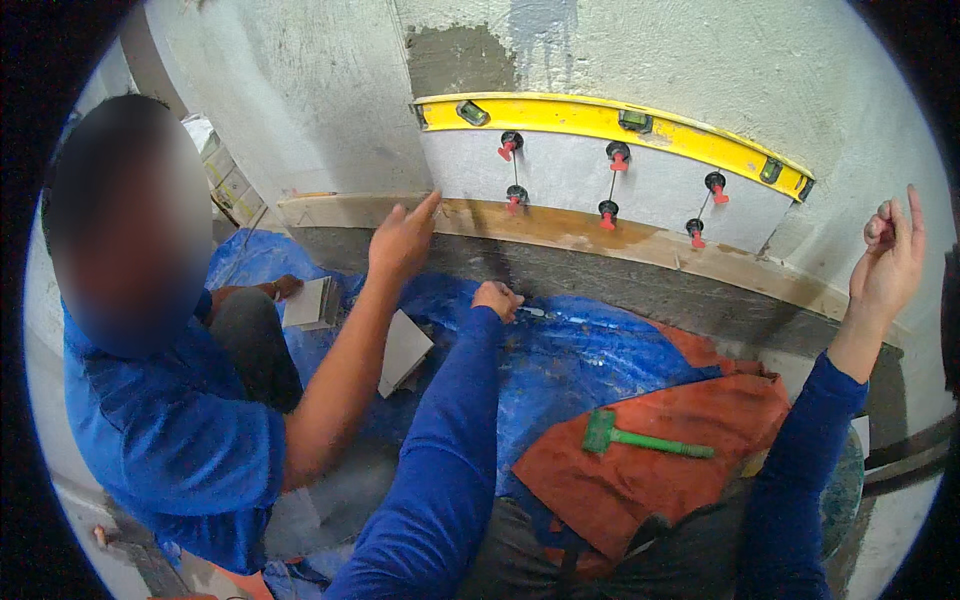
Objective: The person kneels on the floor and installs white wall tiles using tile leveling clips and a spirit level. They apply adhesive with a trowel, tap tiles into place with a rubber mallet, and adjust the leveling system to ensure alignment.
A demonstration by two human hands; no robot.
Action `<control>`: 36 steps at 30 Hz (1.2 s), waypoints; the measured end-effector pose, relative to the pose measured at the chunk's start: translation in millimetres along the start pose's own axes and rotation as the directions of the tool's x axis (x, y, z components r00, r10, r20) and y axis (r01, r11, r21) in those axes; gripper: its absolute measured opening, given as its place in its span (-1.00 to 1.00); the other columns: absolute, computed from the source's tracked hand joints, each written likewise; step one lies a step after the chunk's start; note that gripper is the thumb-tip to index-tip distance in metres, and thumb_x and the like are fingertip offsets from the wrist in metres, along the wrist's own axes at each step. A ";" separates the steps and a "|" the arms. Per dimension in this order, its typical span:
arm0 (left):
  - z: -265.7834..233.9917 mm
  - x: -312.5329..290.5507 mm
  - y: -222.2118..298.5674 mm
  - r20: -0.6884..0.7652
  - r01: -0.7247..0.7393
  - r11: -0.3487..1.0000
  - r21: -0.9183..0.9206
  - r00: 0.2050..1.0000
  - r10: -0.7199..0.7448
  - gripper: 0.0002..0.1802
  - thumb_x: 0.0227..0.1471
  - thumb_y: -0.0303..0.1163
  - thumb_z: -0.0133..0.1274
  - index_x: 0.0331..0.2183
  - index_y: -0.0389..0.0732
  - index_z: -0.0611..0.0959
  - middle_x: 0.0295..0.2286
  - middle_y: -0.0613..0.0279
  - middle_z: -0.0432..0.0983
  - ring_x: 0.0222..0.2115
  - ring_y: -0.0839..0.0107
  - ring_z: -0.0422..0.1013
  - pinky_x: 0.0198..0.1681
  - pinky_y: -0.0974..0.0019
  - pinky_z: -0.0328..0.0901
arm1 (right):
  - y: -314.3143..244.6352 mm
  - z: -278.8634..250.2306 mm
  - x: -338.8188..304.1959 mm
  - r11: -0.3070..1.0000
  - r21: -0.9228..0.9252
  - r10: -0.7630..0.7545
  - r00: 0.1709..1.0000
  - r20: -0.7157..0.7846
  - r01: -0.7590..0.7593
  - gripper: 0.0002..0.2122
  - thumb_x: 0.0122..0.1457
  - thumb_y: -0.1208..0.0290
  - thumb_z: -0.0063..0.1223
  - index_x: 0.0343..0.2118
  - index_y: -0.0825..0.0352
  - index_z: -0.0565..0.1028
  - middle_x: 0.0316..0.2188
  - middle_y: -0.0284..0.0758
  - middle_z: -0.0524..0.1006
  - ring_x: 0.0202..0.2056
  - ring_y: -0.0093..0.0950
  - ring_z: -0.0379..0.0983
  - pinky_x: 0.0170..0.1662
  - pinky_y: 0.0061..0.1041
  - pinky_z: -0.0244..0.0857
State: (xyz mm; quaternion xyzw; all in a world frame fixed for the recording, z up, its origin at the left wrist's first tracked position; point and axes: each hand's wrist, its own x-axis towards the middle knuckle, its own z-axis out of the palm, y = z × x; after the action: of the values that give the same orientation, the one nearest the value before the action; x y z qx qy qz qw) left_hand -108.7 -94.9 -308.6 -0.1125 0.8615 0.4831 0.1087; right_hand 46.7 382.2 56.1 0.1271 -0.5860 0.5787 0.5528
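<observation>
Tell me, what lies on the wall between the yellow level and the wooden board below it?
In the head view, a pale tile fills the stretch between the yellow level and the wooden board, with red-and-black leveling clips set on it in two rows.

L hand (497,297) grip contents unclear.
</observation>
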 end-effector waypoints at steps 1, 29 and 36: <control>-0.4 -0.8 -0.2 -0.009 -0.002 0.999 0.042 1.000 0.002 -0.82 -0.06 -0.36 0.36 -0.45 -0.27 0.72 -0.57 0.13 0.64 -0.58 0.39 0.58 -0.46 0.29 0.48 | -0.6 0.7 -0.5 1.000 0.001 -0.010 1.000 0.004 0.010 -0.54 0.25 0.53 0.08 0.20 0.48 0.30 -0.40 -0.32 0.50 -0.45 -0.63 0.37 -0.42 -0.67 0.20; -3.4 67.6 -71.8 0.225 0.013 0.972 -0.236 0.973 0.042 -0.60 0.18 -0.14 0.11 -0.25 -0.36 0.64 -0.49 0.07 0.59 -0.58 0.26 0.52 -0.56 0.23 0.39 | -20.5 7.2 -2.2 0.982 0.154 -0.091 0.991 -0.096 0.105 -0.52 0.21 0.56 0.09 0.17 0.51 0.25 -0.48 -0.28 0.53 -0.56 -0.62 0.41 -0.52 -0.65 0.28; -17.5 44.9 -56.9 0.207 -0.029 1.000 0.009 0.978 0.026 -0.64 0.16 -0.17 0.14 -0.21 -0.31 0.63 -0.46 0.12 0.60 -0.57 0.32 0.51 -0.57 0.23 0.37 | 60.0 -3.5 -25.7 0.945 -0.270 -0.244 0.947 -0.207 0.184 -0.56 0.18 0.55 0.07 0.13 0.36 0.29 -0.51 -0.27 0.54 -0.58 -0.50 0.45 -0.51 -0.45 0.35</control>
State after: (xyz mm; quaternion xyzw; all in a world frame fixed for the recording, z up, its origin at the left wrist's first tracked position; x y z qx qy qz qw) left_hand -135.8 -142.8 -358.9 -0.0489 0.8499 0.4884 0.1918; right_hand 10.2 390.3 2.4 0.0502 -0.5658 0.4482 0.6903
